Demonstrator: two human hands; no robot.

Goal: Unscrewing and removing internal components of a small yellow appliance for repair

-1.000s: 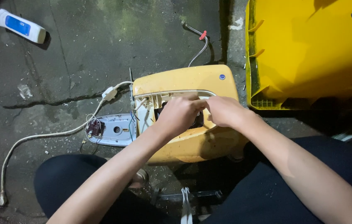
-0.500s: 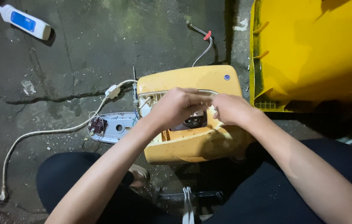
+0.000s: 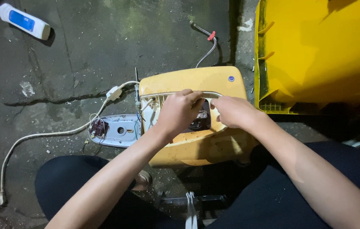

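Note:
A yellow plastic appliance casing (image 3: 197,146) lies on the concrete floor between my knees. Its top has a white-rimmed opening with a dark round part (image 3: 199,121) inside. My left hand (image 3: 176,112) rests over the opening, fingers curled down onto the dark part. My right hand (image 3: 233,111) sits at the opening's right side, fingers curled around the white rim. What the fingertips pinch is hidden. A grey metal plate with small wires (image 3: 116,130) lies against the casing's left side, tied to a white cord (image 3: 40,136).
A large yellow bin (image 3: 315,55) stands at the right. A white bottle with a blue label (image 3: 21,20) lies at the far left. A thin tube with a red clip (image 3: 208,40) trails behind the casing. A crack (image 3: 40,101) runs across the floor.
Both hands stay at the opening. My right hand has drawn slightly to the right along the rim, and my left fingers have shifted over the dark part.

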